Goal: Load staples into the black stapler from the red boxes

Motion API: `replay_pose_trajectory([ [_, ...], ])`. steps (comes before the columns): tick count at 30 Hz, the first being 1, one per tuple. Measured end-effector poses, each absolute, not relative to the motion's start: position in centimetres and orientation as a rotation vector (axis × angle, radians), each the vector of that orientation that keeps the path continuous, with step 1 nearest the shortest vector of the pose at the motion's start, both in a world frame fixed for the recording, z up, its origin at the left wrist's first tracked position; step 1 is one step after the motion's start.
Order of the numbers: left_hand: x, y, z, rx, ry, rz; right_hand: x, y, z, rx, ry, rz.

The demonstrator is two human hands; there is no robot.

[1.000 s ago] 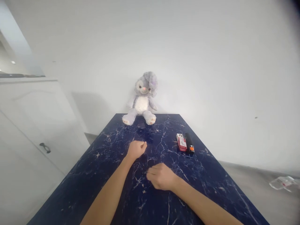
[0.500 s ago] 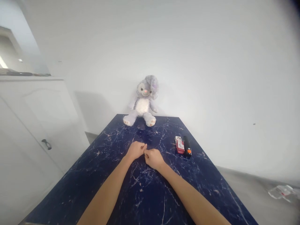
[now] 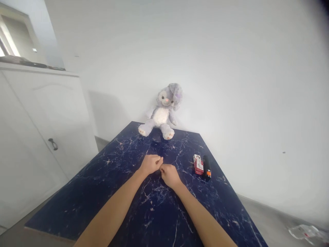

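Observation:
My left hand (image 3: 151,164) is closed, its thumb and forefinger pressed together near the middle of the blue marbled table (image 3: 154,212). Right beside it, slightly nearer to me, my right hand (image 3: 170,175) is curled closed too. The knuckles of the two hands meet or almost meet. Whatever the fingers may hold is hidden or too small to name. Past the hands, a grey plush toy (image 3: 161,116) with a white belly and a folded ear sits at the table's far edge, leaning back against the wall.
To the right of my hands lie a red and white small box (image 3: 198,164) and a black object with an orange patch (image 3: 207,168). A white cabinet (image 3: 64,120) stands at left. Clear plastic (image 3: 307,233) lies on the floor at right.
The view has tilted, so the table and cabinet appear rotated and the toy sits further right in the picture. My hands keep nearly the same closed pose, side by side.

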State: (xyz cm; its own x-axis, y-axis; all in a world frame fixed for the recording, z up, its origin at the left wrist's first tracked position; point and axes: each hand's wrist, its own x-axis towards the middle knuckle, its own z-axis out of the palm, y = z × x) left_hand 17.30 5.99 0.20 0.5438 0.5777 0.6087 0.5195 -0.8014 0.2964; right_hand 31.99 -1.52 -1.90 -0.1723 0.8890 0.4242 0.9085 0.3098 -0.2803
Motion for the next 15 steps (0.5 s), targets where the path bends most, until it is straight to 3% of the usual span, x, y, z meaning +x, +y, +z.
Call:
replay_pose_trajectory([
  [15, 17.39, 6.17, 0.45, 2.641, 0.978, 1.153, 32.28, -1.49, -1.64, -1.694, -1.952, -0.05],
])
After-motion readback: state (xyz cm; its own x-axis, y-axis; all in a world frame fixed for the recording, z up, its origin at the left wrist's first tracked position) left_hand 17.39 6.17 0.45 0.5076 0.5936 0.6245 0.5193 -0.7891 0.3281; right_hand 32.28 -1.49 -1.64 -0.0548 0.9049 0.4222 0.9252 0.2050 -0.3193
